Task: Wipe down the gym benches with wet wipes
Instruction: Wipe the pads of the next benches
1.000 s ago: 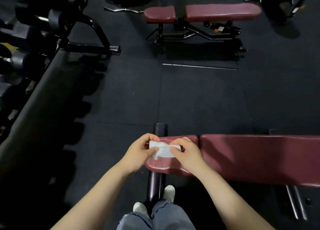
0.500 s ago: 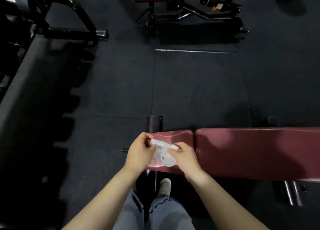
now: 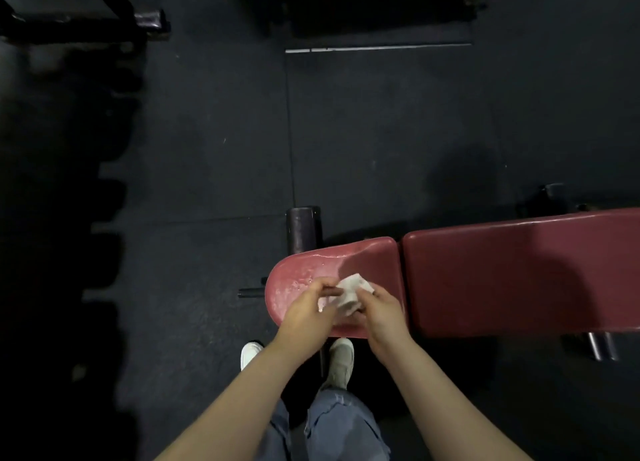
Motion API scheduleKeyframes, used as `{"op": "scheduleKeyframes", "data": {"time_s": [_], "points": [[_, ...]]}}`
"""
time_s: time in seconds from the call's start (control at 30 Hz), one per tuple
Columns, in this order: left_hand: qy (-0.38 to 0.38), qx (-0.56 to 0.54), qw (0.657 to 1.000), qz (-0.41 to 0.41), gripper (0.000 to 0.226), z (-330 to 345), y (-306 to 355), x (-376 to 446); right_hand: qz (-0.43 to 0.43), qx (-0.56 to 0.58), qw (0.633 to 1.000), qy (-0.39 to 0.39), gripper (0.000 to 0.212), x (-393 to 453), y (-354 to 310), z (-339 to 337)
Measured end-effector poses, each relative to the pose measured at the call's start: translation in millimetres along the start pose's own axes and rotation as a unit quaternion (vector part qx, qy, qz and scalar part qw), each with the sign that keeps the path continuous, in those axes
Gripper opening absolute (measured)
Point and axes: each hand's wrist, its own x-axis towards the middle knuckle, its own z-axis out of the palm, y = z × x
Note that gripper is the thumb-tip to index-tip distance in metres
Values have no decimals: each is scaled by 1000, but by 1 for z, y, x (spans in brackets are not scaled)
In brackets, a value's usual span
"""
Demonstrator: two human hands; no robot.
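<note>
A dark red padded gym bench stands right in front of me, its small seat pad (image 3: 367,263) to the left of its long back pad (image 3: 519,273). The seat pad's left part glistens wet. Both hands hover over the seat pad and hold one crumpled white wet wipe (image 3: 348,294) between them. My left hand (image 3: 308,308) pinches its left side and my right hand (image 3: 381,304) grips its right side. Part of the wipe is hidden under my fingers.
The bench's black foot tube (image 3: 302,228) sticks out beyond the seat pad on the dark rubber floor. My white shoes (image 3: 341,360) stand under the seat. A black rack frame (image 3: 69,17) sits at the far left, and another bench's base (image 3: 363,6) at the top.
My head has tilted down and closer, so the far bench has left the view. My hands have gathered the wipe into a tighter bundle and sit further right over the seat pad.
</note>
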Motion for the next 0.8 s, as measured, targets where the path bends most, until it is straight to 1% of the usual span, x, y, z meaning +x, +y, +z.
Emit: {"op": "scheduleKeyframes", "data": {"time_s": [0.07,0.1,0.17,0.2,0.3,0.37,0.43,0.47,0.53,0.67,0.73,0.8], "points": [[40,9,999,-24,33,-7,-21,19,-10,-56,997,46,18,30,12,-8],[48,22,998,-42,31,-11,-36,28,-22,-84,994,68,18,43,15,-11],[47,65,994,-71,35,-19,-68,48,-59,-146,982,107,20,69,14,-19],[41,90,992,-84,41,-23,-85,58,-90,-190,969,131,21,82,11,-21],[33,130,984,-116,54,-33,-128,79,-216,-308,904,202,25,117,-2,-28],[37,139,981,-132,55,-37,-153,89,-285,-373,851,235,28,144,-9,-32],[48,146,979,-138,51,-39,-176,97,-307,-458,798,242,35,172,-7,-34],[56,145,978,-137,49,-40,-186,100,-303,-490,781,240,37,187,-2,-34],[66,136,979,-139,47,-42,-203,105,-294,-511,771,240,36,206,14,-28],[63,116,981,-139,52,-49,-229,108,-322,-510,741,296,32,215,38,-3],[59,102,983,-142,52,-52,-236,108,-347,-525,722,288,30,213,49,15],[57,94,983,-149,52,-53,-240,110,-379,-553,699,250,29,217,72,43]]}}
